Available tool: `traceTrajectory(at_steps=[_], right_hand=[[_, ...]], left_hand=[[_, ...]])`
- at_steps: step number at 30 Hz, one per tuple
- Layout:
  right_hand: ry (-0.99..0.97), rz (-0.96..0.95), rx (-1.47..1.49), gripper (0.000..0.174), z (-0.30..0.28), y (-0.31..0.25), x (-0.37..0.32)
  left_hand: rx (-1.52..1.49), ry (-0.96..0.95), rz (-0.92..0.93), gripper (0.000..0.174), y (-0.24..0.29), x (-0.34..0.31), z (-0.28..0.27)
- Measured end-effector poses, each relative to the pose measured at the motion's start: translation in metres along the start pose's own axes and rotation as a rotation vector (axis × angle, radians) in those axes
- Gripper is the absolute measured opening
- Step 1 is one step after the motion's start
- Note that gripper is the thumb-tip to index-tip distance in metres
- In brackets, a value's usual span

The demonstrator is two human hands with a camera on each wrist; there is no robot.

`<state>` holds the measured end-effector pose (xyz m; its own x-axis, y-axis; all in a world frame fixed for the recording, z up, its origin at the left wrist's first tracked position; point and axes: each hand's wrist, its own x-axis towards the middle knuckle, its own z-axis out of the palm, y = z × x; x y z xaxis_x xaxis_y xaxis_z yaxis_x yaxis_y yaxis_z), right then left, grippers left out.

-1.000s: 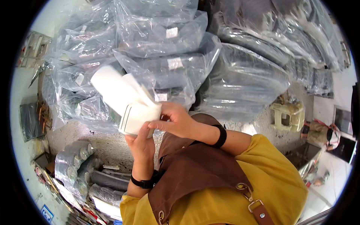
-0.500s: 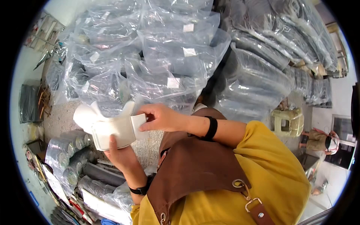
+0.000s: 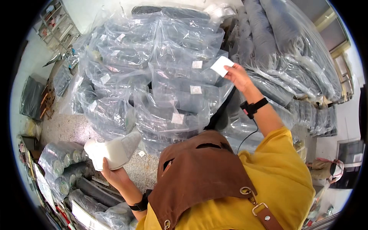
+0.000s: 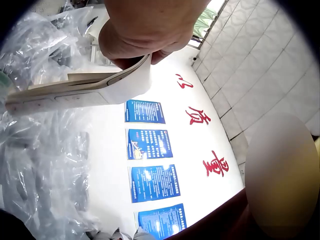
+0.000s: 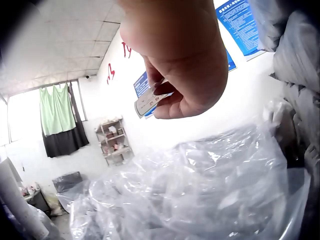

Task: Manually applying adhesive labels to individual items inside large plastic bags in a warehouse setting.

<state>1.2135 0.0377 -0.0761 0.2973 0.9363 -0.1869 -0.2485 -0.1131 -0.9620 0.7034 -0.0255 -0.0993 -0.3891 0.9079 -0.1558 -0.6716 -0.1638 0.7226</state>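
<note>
My left hand [image 3: 115,176] grips a white strip of labels [image 3: 111,152], folded in layers, low at the left in the head view. Its thumb lies on the near face. In the left wrist view that hand [image 4: 152,25] holds the layered label strip [image 4: 75,96] edge-on. My right hand [image 3: 240,78] is stretched forward and pinches a single white label [image 3: 220,66] by its edge. Beneath are plastic-wrapped dark rolls [image 3: 172,73], several with white labels [image 3: 195,89]. The right wrist view shows printing on the pinched label [image 5: 146,103], and the right hand [image 5: 185,65] above the plastic.
Larger wrapped rolls [image 3: 276,38] are piled at the right. Small wrapped rolls [image 3: 61,157] lie at the lower left beside the speckled floor [image 3: 63,128]. A shelf [image 3: 57,23] stands at the far left. Another person [image 3: 326,168] is at the far right.
The right hand has left the folded strip with one label and moved forward and right over the wrapped rolls. The left hand has lowered slightly, still holding the strip.
</note>
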Motion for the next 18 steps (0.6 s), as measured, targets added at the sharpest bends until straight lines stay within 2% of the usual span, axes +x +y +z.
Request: traceTrajectory(at_steps=[3,5,6,10,12,13,15,16,18], right_hand=[[0.018,-0.008,-0.025,0.028,-0.04,-0.01,0.065],[0.1,-0.032,-0.215,0.028,-0.059,-0.014,0.11],[0.094,-0.015,-0.208,0.028,-0.069,-0.014,0.137],[-0.07,-0.096,-0.803,0.031,-0.087,-0.018,0.251],[-0.148,-0.475,-0.947,0.034,-0.096,0.002,0.316],[-0.168,-0.461,-0.936,0.034,-0.104,0.011,0.349],[-0.36,-0.527,-1.405,0.036,-0.107,0.027,0.401],[-0.385,-0.521,-1.388,0.036,-0.107,0.035,0.415],[-0.653,0.032,-1.666,0.032,-0.107,0.046,0.435]], left_hand=[[0.05,0.032,-0.002,0.05,-0.027,0.002,0.025],[0.097,0.053,-0.034,0.05,-0.05,0.005,0.045],[0.114,0.063,-0.032,0.05,-0.062,0.006,0.059],[0.184,0.119,-0.129,0.05,-0.114,-0.001,0.113],[0.195,0.162,-0.134,0.05,-0.136,-0.009,0.138],[0.221,0.204,-0.132,0.049,-0.144,-0.015,0.155],[0.264,0.228,-0.109,0.048,-0.154,-0.027,0.173],[0.294,0.226,-0.095,0.047,-0.156,-0.032,0.179],[0.325,0.248,-0.101,0.047,-0.156,-0.041,0.19]])
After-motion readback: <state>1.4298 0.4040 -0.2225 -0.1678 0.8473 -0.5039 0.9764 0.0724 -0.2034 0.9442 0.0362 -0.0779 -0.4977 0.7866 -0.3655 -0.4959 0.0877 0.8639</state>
